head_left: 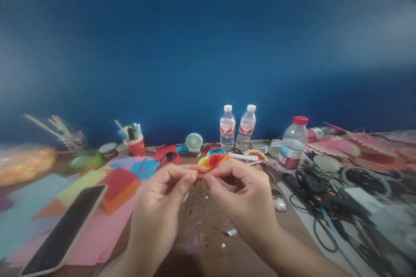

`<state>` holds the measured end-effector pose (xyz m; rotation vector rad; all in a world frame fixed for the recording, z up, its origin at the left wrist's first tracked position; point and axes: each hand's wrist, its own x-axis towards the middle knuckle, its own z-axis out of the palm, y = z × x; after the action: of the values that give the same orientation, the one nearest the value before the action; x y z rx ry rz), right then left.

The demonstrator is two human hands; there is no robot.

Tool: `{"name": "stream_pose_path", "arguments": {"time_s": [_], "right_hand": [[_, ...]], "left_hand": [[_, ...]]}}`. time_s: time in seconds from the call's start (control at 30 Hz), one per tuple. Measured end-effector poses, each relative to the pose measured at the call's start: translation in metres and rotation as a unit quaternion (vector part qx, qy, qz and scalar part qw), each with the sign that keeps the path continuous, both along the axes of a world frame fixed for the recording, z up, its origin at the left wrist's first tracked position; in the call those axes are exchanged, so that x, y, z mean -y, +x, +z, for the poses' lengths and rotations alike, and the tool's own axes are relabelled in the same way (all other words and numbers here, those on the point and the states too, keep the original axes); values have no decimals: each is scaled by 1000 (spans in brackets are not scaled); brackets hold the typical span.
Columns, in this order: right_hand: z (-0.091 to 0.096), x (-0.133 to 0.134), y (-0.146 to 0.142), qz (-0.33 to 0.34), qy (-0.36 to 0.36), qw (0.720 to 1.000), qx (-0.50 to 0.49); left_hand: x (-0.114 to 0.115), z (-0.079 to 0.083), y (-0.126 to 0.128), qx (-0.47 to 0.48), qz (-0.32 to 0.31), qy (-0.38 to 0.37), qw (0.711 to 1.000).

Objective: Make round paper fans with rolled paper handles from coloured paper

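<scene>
My left hand (159, 203) and my right hand (242, 194) meet above the middle of the brown table (191, 244). Thumb and forefinger of each are pinched together, tip to tip. A thin pale strip (200, 176) seems to run between them; most of it is covered by the fingers, and its kind cannot be made out. Just behind the fingertips are pleated paper rosettes, one orange (217, 160), one yellow and one blue. Dark specks and small white scraps (231, 232) lie on the table below the hands.
On the left lie coloured paper sheets (118, 186) and a phone (66, 229). A pen cup (135, 145), a small fan (194, 142) and two water bottles (227, 130) stand along the blue partition (195, 52). To the right are a red-capped bottle (292, 147), a mouse (278, 201) and tangled cables (325, 194).
</scene>
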<state>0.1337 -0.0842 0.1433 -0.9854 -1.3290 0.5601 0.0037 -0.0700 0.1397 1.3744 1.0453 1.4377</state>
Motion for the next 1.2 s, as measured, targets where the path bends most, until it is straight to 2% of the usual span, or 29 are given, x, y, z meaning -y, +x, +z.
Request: {"name": "stream_pose_path", "arguments": {"time_s": [0.2, 0.43, 0.57, 0.77, 1.03, 1.2], "right_hand": [[2, 1, 0, 0, 14, 1000, -3], [3, 2, 0, -9, 38, 999, 9], [2, 3, 0, -7, 49, 999, 11], [3, 3, 0, -7, 69, 997, 14], [2, 7, -1, -18, 108, 994, 16], [2, 7, -1, -33, 134, 990, 12]], "left_hand": [[1, -1, 0, -10, -1, 0, 1000], [9, 7, 1, -127, 84, 68, 986], [12, 7, 2, -138, 107, 87, 981], [12, 8, 3, -125, 101, 81, 984], [14, 9, 1, -200, 136, 174, 955], [13, 4, 2, -165, 89, 221, 957]]}}
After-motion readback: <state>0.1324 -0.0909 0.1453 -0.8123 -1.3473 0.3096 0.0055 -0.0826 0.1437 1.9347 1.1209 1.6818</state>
